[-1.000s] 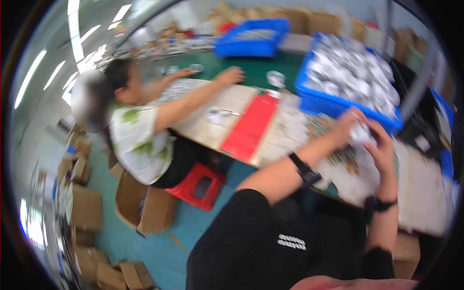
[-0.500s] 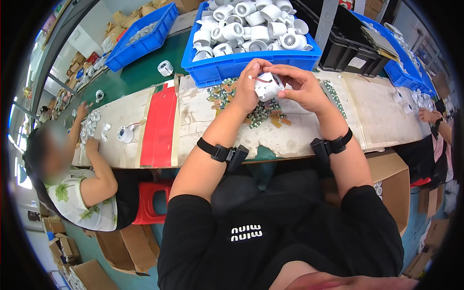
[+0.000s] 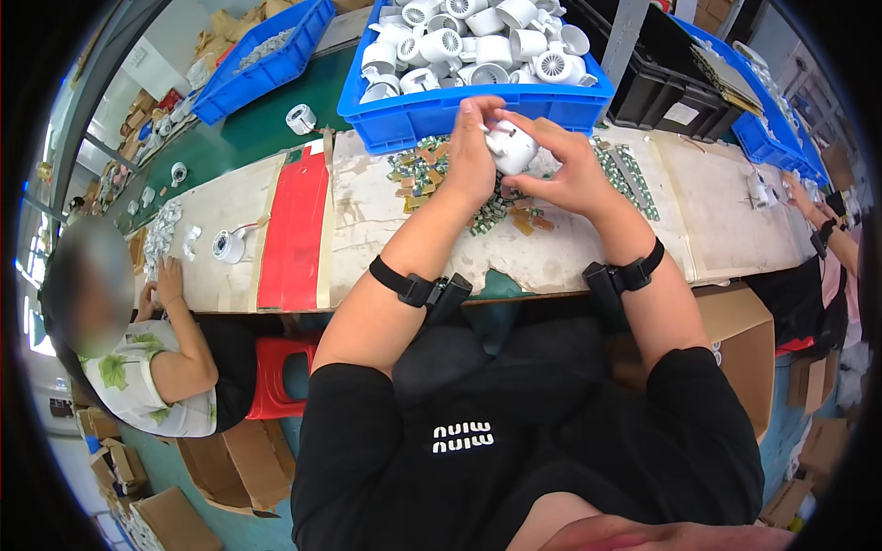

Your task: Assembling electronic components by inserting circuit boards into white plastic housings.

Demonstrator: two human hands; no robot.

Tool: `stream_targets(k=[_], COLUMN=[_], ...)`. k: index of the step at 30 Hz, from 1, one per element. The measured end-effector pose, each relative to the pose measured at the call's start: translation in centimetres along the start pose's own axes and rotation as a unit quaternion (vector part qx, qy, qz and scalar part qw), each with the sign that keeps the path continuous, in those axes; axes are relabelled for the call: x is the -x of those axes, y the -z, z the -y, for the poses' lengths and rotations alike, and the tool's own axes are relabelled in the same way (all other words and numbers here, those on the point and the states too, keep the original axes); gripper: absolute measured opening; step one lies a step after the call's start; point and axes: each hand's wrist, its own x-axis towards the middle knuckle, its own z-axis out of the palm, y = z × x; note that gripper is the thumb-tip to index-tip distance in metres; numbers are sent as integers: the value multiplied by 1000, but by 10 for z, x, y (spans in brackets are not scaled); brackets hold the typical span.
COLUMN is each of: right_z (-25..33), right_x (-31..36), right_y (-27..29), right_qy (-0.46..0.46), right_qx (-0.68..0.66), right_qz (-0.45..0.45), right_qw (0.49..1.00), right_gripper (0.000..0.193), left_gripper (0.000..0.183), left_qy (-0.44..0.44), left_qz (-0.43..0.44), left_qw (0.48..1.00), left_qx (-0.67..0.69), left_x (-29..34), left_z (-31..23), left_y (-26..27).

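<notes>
My left hand and my right hand hold a rounded white plastic housing between them, above the workbench and just in front of a blue bin. The left hand's fingers point up along the housing's left side. On the right, my thumb is below it and my fingers curve round its top. Small prongs stick out on its left; part of it is hidden by the fingers. Beneath my hands lie small green circuit boards, some among tan pieces. The blue bin is heaped with similar white housings with slotted ends.
A red strip crosses the bench left of me. Co-workers sit on both sides; the left one handles small white parts. A wired white round unit lies between us. A black crate stands right of the bin, beside a metal post.
The housing has been turned in my hands; its red wire no longer shows and a smooth white side faces up. The view has shifted slightly. The left co-worker's hands have come closer together.
</notes>
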Motion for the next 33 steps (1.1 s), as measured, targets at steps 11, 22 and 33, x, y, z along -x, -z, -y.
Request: stream_targets(k=[11, 22, 33], right_z=[-45, -46, -37], right_x=[0, 7, -4], right_y=[3, -8, 3], right_qy=[-188, -160, -152], right_qx=[-187, 141, -268], right_qz=[-20, 64, -140], right_qw=[964, 975, 941], right_gripper=[41, 12, 19], left_gripper=[35, 27, 19], left_qy=[-123, -102, -67], left_qz=[-14, -93, 2], left_qw=[992, 990, 987], left_qx=[39, -5, -148], left_x=[2, -8, 2], left_z=[-23, -22, -16], left_y=[8, 9, -2])
